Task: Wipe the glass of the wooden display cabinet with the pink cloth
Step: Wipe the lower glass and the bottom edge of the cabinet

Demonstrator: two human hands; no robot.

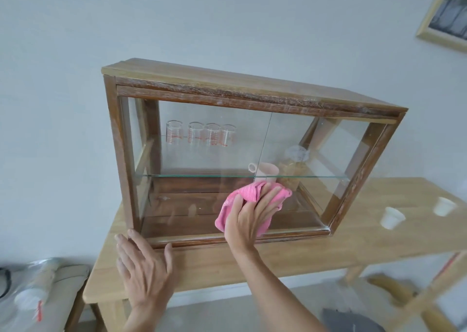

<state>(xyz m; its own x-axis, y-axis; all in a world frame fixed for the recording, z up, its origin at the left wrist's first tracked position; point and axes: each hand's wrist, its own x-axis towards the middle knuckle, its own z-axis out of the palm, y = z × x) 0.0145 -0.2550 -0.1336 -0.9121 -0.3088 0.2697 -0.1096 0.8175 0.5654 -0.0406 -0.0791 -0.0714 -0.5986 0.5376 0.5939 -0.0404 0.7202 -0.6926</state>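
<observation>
The wooden display cabinet (242, 89) stands on a light wooden table (316, 250), its front made of two glass panes (202, 159). My right hand (249, 216) presses the crumpled pink cloth (250, 192) flat against the lower middle of the front glass, fingers spread over it. My left hand (145, 266) lies flat on the table, fingers apart, its fingertips touching the cabinet's bottom left corner. Inside, several measuring glasses (199, 135) with red markings stand at the back left, and a pink cup (265, 171) sits on the glass shelf.
Two small white cups (391, 218) stand on the table to the right of the cabinet. A jar (293, 164) sits inside beside the pink cup. A lower surface with plastic-wrapped items (38, 288) is at the bottom left. A framed picture (447, 15) hangs on the wall, top right.
</observation>
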